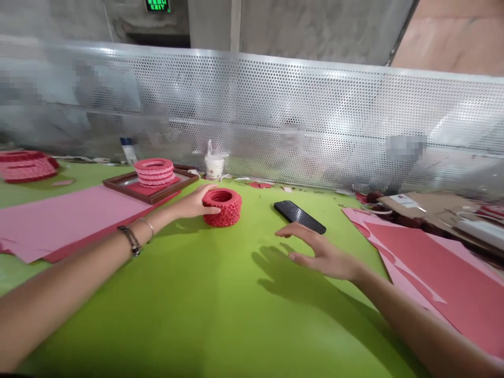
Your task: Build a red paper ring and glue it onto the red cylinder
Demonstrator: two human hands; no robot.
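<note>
A stack of red rings with bumpy outer edges (225, 212) stands on the green table. My left hand (195, 203) grips its left side, thumb in front and fingers behind. Over the table to the right, my right hand (315, 252) hovers with fingers apart and nothing in it, casting a shadow below. Just beyond that hand lies a black phone (299, 216). Behind my left hand, a stack of pink and red rings (155, 173) rests in a brown-rimmed tray (114, 182).
Pink sheets (71, 218) lie at left, near another ring stack (27, 166). A white paper cup (214, 167) stands at the back before a perforated metal screen (315, 105). Cut red and pink paper (429, 257) and cardboard (429, 207) lie at right.
</note>
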